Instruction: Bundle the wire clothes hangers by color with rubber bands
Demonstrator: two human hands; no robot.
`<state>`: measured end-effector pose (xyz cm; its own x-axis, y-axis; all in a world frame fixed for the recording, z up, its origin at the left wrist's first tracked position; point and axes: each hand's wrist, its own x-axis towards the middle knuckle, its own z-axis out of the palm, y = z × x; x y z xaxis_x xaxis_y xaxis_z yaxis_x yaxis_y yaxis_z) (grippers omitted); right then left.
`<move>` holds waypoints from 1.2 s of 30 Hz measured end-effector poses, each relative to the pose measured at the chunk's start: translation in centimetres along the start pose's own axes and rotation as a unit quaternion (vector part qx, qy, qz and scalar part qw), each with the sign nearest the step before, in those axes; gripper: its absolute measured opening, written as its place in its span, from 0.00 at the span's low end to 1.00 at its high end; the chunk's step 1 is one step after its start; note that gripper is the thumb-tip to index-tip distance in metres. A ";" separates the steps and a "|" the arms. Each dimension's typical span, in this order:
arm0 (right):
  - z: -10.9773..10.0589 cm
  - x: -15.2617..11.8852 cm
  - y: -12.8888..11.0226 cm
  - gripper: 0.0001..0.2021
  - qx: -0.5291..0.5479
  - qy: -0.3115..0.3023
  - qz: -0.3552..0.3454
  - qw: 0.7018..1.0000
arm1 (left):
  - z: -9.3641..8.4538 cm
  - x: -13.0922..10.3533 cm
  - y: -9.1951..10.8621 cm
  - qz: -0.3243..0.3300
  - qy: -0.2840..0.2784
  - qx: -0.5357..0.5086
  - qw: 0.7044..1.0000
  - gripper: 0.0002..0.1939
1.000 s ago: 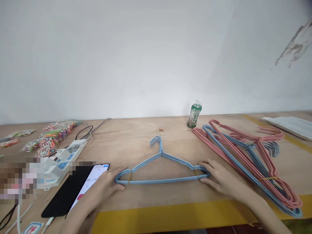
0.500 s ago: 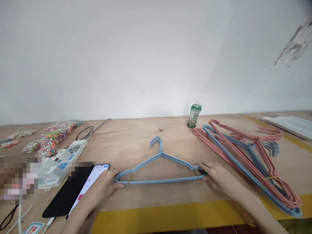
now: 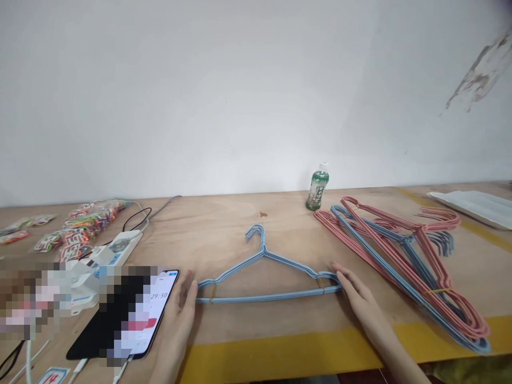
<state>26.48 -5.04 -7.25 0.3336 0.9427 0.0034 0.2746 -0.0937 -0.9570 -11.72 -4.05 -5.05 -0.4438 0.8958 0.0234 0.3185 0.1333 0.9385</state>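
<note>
A bundle of blue hangers (image 3: 260, 298) lies flat on the wooden table, hooks toward the wall, with a thin band round each end. My left hand (image 3: 183, 304) stands on edge at the bundle's left end, fingers extended and hiding its tip. At the right end, my right hand (image 3: 354, 290) rests against the hangers with fingers stretched out. Neither hand is wrapped round the bundle. Farther right lies a crossed pile of pink hangers (image 3: 432, 256) and blue hangers (image 3: 384, 266).
A green-labelled bottle (image 3: 318, 188) stands near the wall. On the left are a lit phone (image 3: 150, 314), a white power strip (image 3: 128, 245), cables and several small colourful packets (image 3: 76, 234). A white tray (image 3: 476, 207) lies at the back right.
My left hand has turned onto its edge and released its pinch on the bundle's left end. My right fingers have straightened and loosened. More of the phone screen shows.
</note>
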 end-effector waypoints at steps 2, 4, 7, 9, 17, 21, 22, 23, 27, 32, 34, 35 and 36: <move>1.1 -0.1 -0.2 0.22 0.036 0.033 0.013 0.999 | 0.7 0.0 -0.3 -0.002 0.018 -0.002 1.000 0.26; 1.9 -0.3 -0.5 0.22 0.060 0.068 0.024 0.996 | 1.3 0.0 -0.7 0.011 0.031 -0.005 0.999 0.26; 2.7 -0.4 -0.8 0.23 0.078 0.109 0.033 0.990 | 1.9 0.0 -1.0 0.025 0.049 -0.008 0.998 0.27; 3.0 -0.3 -0.8 0.23 0.073 0.116 0.040 0.990 | 2.2 -0.2 -0.9 0.021 0.052 -0.005 0.998 0.27; 4.4 -0.3 -0.6 0.22 0.021 0.127 0.017 0.992 | 2.2 -1.0 0.3 0.013 0.047 0.042 0.998 0.25; 4.1 0.0 -0.1 0.24 -0.012 0.109 -0.005 0.994 | 2.5 -1.1 0.6 0.011 0.047 0.061 0.997 0.25; 3.8 0.1 0.1 0.25 -0.010 0.100 -0.005 0.995 | 2.6 -1.2 0.7 0.014 0.051 0.065 0.996 0.26; 3.4 0.2 0.4 0.25 -0.004 0.091 -0.003 0.996 | 2.7 -1.2 0.7 0.016 0.057 0.069 0.996 0.26; 1.8 -0.4 1.2 0.26 -0.048 0.123 0.040 0.990 | 2.4 -1.5 0.4 -0.005 0.079 0.085 0.993 0.32; 2.2 -2.3 1.2 0.30 -0.168 0.102 0.003 0.981 | 1.9 -2.2 0.3 -0.045 0.061 0.095 0.993 0.34; 3.0 -2.8 0.9 0.32 -0.205 0.108 -0.008 0.973 | 1.8 -2.6 0.6 -0.034 0.060 0.127 0.990 0.31; 3.4 -2.9 0.6 0.33 -0.225 0.119 -0.005 0.967 | 1.9 -2.8 0.7 -0.030 0.062 0.140 0.988 0.29; 3.7 -2.9 0.3 0.33 -0.245 0.132 0.001 0.961 | 1.9 -2.9 0.9 -0.026 0.064 0.150 0.986 0.28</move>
<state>22.27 -6.63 -8.66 0.5345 0.8339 0.1375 0.6430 -0.2957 -0.7065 -8.55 -5.72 -4.93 -0.5626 0.8258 0.0390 0.5169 0.3146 0.7961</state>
